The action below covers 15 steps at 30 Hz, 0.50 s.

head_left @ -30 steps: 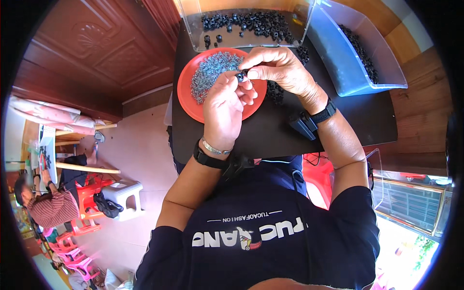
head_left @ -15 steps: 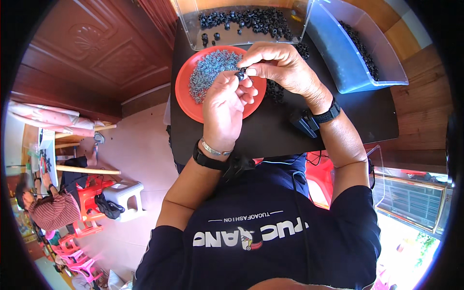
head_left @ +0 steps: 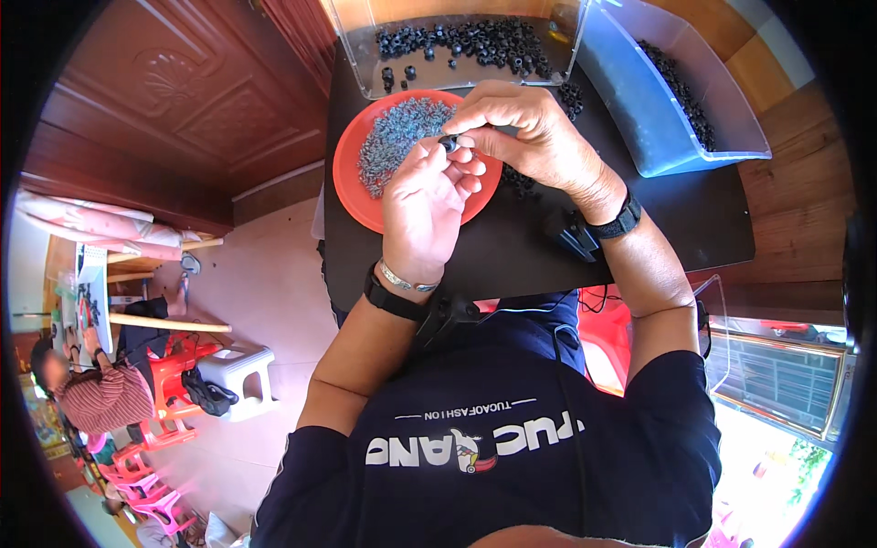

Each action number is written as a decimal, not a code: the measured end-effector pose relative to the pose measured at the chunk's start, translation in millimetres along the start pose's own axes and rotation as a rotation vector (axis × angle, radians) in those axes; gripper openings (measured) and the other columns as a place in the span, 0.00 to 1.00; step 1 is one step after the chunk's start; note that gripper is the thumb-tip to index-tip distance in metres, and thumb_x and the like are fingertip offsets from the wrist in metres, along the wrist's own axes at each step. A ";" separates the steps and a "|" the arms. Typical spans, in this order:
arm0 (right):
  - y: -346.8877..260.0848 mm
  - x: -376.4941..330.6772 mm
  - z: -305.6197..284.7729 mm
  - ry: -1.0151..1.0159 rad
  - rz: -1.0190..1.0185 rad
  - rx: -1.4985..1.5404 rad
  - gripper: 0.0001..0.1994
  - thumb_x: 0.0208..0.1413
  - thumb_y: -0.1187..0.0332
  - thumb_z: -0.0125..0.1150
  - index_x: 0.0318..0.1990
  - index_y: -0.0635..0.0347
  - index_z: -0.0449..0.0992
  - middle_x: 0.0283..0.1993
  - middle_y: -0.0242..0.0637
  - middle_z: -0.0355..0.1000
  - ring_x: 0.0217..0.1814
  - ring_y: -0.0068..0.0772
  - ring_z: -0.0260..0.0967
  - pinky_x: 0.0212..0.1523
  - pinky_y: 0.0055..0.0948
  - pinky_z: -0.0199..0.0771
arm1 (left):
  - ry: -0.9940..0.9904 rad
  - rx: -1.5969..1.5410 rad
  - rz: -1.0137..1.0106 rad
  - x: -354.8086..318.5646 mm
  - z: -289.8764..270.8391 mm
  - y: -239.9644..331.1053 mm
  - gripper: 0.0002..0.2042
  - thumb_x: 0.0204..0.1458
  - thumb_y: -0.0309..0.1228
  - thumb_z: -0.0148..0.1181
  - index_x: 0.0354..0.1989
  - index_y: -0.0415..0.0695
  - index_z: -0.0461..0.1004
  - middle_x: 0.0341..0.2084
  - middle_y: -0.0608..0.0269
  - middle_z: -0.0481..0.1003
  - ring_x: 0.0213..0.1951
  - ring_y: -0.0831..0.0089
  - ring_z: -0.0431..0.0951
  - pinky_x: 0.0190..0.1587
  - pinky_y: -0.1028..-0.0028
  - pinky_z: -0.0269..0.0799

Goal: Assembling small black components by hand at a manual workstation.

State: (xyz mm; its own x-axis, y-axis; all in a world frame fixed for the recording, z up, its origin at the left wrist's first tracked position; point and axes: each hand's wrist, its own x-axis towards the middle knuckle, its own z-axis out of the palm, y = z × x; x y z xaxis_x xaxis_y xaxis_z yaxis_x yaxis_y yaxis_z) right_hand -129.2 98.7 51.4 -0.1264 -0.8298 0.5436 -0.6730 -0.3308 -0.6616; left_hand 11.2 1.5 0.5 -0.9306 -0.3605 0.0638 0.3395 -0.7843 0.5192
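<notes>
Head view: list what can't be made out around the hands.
All in the head view:
Small black part: too small for detail, partly covered by left hand.
Loose black pieces: pile's extent hidden by right hand.
Red plate: partly hidden by both hands.
Clear bin: far part cut off by top edge.

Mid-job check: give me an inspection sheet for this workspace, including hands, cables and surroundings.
Surface: dark table, partly covered.
Job's things: red plate with small silvery pieces; clear bin and blue bin, both containing black pieces.
Clutter: loose black pieces right of the plate; black device toward the table's near side, kind unclear.
Left hand: pinches a small black part.
Right hand: fingertips close to that part; grip unclear.
Cables: thin dark cable by the red seat.
Surroundings: another person at far left, pale stool nearby; brown door upper left.
</notes>
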 end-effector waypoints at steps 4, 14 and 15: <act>-2.6 -2.7 11.5 0.070 0.012 -0.025 0.13 0.46 0.79 0.64 0.42 0.61 0.78 0.38 0.36 0.73 0.39 0.29 0.73 0.41 0.24 0.74 | 0.037 -0.060 0.008 -0.1 -2.6 0.4 0.08 0.59 0.34 0.48 0.37 0.44 0.70 0.35 0.65 0.72 0.38 0.72 0.72 0.44 0.71 0.66; -2.1 -2.1 27.5 0.195 -0.032 -0.194 0.17 0.42 0.79 0.67 0.43 0.58 0.78 0.42 0.38 0.72 0.44 0.32 0.73 0.42 0.26 0.76 | -0.023 -0.123 0.038 2.5 -4.0 -0.1 0.06 0.59 0.33 0.47 0.36 0.48 0.70 0.35 0.70 0.71 0.41 0.76 0.71 0.49 0.69 0.64; -1.6 -2.1 27.2 0.203 -0.057 -0.233 0.17 0.42 0.80 0.67 0.43 0.58 0.78 0.42 0.38 0.72 0.44 0.32 0.73 0.42 0.26 0.76 | -0.023 -0.123 0.035 2.2 -2.1 -0.1 0.06 0.59 0.33 0.47 0.36 0.48 0.70 0.35 0.70 0.71 0.41 0.76 0.71 0.49 0.69 0.64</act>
State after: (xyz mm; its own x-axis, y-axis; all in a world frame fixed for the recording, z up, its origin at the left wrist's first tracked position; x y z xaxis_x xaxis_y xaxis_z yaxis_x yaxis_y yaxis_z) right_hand -108.1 88.8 37.3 -0.2113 -0.6984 0.6838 -0.8289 -0.2427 -0.5040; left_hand 9.4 -0.3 -1.1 -0.9201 -0.3786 0.1003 0.3851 -0.8278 0.4080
